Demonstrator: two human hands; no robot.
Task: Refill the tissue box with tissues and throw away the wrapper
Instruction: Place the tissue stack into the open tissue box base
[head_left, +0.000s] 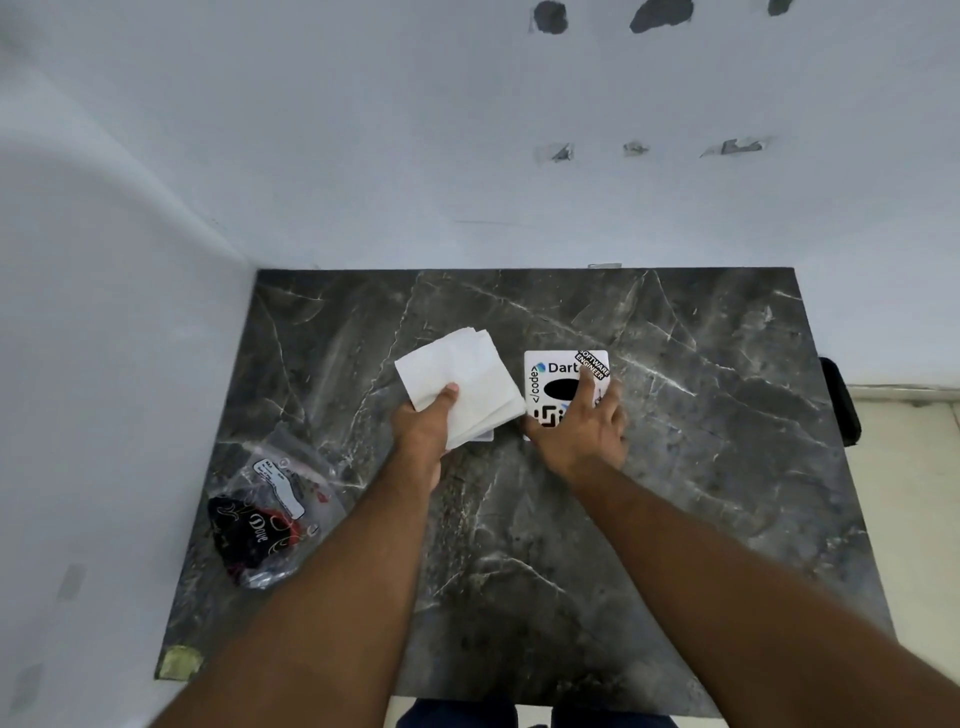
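Note:
A stack of white tissues (462, 376) is held just above the dark marble table (727, 441), pinched at its near edge by my left hand (423, 434). To its right stands a white square tissue box (558, 374) covered in stickers, with a black oval slot on top. My right hand (584, 423) rests on the box, fingers over its near right part, one finger stretched toward the far right corner. An empty clear plastic wrapper (270, 512) with black and red print lies crumpled at the table's left side.
The table stands in a corner, with white walls behind and to the left. A black object (841, 400) pokes out past the right edge. Tape (179, 662) marks the near left corner. My knees (535, 714) show below the near edge.

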